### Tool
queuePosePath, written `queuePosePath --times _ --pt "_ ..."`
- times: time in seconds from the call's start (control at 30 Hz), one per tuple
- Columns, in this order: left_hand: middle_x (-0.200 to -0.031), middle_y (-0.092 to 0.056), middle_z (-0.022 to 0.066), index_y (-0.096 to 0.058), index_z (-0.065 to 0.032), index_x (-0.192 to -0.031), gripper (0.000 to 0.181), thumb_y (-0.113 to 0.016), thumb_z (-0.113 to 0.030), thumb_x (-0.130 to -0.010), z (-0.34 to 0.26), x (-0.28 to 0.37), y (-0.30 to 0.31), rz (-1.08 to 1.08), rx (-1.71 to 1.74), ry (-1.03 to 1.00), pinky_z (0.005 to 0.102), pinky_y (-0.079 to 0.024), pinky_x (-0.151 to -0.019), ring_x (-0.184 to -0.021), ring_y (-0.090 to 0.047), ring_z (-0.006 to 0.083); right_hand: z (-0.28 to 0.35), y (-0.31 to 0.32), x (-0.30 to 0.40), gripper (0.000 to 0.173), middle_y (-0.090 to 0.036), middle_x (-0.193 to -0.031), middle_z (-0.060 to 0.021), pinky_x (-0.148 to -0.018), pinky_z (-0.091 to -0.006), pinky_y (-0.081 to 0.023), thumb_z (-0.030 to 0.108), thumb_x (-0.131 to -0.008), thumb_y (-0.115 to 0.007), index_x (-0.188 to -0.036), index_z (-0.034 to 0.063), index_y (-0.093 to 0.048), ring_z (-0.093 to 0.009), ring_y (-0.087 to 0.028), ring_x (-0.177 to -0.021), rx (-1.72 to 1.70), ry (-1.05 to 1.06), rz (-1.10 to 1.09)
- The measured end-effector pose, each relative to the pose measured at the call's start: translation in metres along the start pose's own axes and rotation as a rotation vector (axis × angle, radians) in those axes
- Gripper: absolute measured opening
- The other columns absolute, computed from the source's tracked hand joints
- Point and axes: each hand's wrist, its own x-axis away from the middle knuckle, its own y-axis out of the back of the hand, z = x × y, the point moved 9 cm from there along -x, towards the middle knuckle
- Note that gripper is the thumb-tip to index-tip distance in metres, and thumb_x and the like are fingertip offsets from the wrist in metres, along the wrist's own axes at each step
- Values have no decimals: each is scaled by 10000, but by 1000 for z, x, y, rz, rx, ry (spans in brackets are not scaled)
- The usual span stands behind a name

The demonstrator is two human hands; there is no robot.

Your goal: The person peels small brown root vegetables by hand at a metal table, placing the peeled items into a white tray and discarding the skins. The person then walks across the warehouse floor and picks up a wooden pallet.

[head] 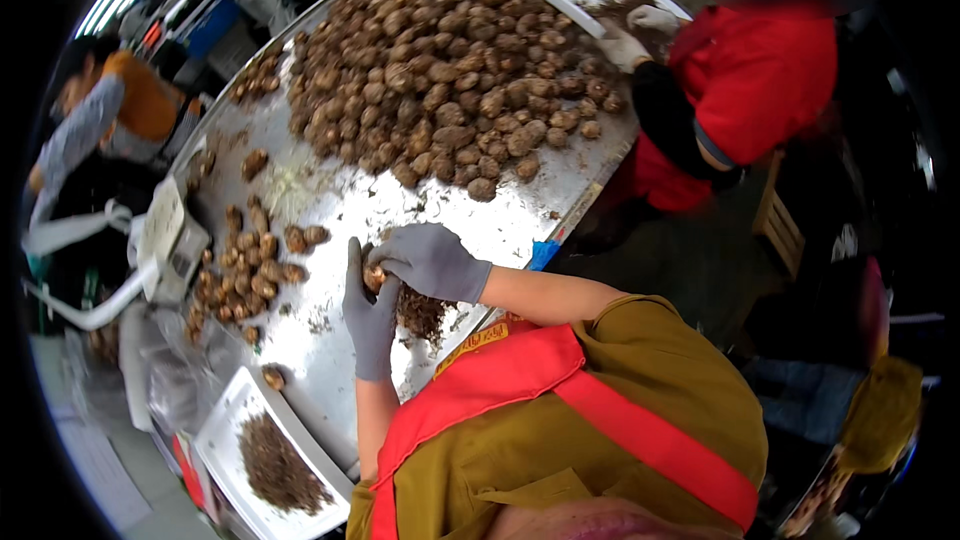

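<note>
My gloved left hand (371,319) is closed around a brown taro corm (373,277) over the metal table. My gloved right hand (431,261) bends over the same corm, its fingers touching the top; whether they hold anything else is hidden. Dark fibrous peelings (421,315) lie on the table just below the hands. A large heap of brown corms (442,75) fills the far part of the metal table (330,345). To the left lies a smaller group of corms (251,270), and a single corm (273,376) rests near a white tray.
The white foam tray (217,427) at lower left holds brown debris. A weighing scale (171,247) stands by the left edge. At upper right, a co-worker's gloved hand (624,46) is at another white tray (574,7). A blue scrap (544,253) sits at the table's edge.
</note>
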Motion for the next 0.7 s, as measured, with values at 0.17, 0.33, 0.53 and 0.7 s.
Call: queuePosePath --times 0.17,0.33,0.53,0.7 --pt "-1275 -535 111 -313 42 -1470 676 -584 5 -852 -16 7 -16 99 83 8 264 -483 -872 -1027 -571 143 -8 14 13 133 -654 -832 -120 -719 -409 -508 165 -816 -633 -885 59 -673 -328 -639 -786 60 -135 -87" --pt "-1224 -541 87 -259 -11 -1506 808 -612 21 -780 -34 15 -16 100 31 -47 259 -453 -904 -1041 -543 147 -25 33 26 162 -664 -874 -142 -743 -426 -509 185 -832 -623 -901 47 -675 -341 -644 -823 138 -229 -96" --pt "-1264 -532 117 -381 16 -1428 610 -583 -40 -856 -30 21 -12 97 113 77 313 -472 -922 -1077 -553 184 -61 25 63 341 -662 -1084 -188 -938 -426 -464 227 -866 -553 -1143 55 -652 -346 -616 -1044 161 -420 160" --pt "-1105 -555 88 -419 14 -1373 549 -598 -226 -913 -34 23 -15 70 291 72 284 -471 -769 -880 -550 144 -64 17 75 423 -662 -1075 -195 -883 -443 -484 356 -912 -516 -1239 98 -590 -354 -630 -1000 95 -548 242"
